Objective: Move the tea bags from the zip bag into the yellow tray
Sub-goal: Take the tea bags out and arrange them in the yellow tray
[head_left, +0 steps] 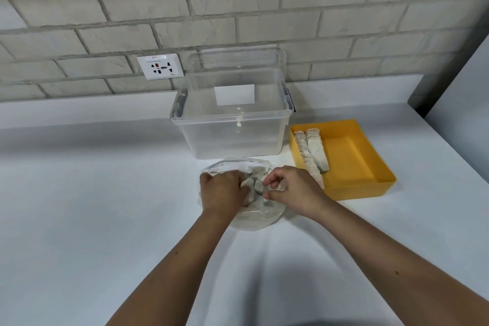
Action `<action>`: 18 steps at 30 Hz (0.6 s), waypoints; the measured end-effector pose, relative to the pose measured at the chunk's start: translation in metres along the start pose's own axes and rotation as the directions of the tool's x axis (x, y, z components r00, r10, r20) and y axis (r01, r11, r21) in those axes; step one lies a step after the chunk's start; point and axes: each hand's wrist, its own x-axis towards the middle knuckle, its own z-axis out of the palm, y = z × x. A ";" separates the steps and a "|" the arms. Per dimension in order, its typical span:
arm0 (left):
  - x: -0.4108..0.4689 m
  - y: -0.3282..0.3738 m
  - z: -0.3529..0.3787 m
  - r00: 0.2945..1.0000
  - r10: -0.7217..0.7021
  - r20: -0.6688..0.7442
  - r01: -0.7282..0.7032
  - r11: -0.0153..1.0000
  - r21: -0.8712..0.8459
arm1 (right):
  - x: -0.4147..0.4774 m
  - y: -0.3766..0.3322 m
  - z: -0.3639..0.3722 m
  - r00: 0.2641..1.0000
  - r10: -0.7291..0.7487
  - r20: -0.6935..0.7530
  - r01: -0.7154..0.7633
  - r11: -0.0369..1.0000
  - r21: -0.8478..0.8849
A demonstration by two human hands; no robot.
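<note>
A clear zip bag (pixel 254 218) lies on the white counter in front of me, its mouth spread open towards the wall. Pale tea bags (pixel 255 186) show inside it between my hands. My left hand (pixel 222 190) reaches into the bag's left side with its fingers curled among the tea bags. My right hand (pixel 291 188) pinches the bag's right edge next to the tea bags. The yellow tray (pixel 370 164) stands to the right, with two rows of tea bags (pixel 312 151) packed along its left wall.
A clear plastic storage box (pixel 230 124) with its lid leaning behind stands just beyond the zip bag. A wall socket (pixel 160 66) sits on the brick wall. A grey wall corner (pixel 455 82) closes the counter at the far right.
</note>
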 end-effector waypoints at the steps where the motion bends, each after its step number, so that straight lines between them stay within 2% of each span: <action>1: -0.001 -0.003 -0.007 1.000 -0.021 -0.021 0.019 0.996 -0.086 | 0.001 -0.001 0.001 1.000 -0.007 -0.002 0.007 1.000 -0.008; 4: -0.001 -0.018 -0.030 0.990 -0.131 -0.051 0.107 0.935 -0.339 | 0.003 -0.008 0.007 0.997 -0.076 -0.012 0.075 0.992 -0.104; 9: -0.001 -0.040 -0.051 0.989 -0.146 -0.024 0.102 0.788 -0.607 | 0.011 -0.026 0.027 0.978 -0.206 0.047 0.211 0.942 -0.263; 15: -0.009 -0.051 -0.053 0.979 -0.194 0.056 0.160 0.578 -0.800 | 0.028 -0.032 0.049 0.982 -0.162 0.098 0.189 0.854 -0.484; 18: -0.010 -0.054 -0.054 0.971 -0.222 0.089 0.184 0.456 -0.871 | 0.027 -0.033 0.050 0.978 -0.125 0.164 0.186 0.878 -0.440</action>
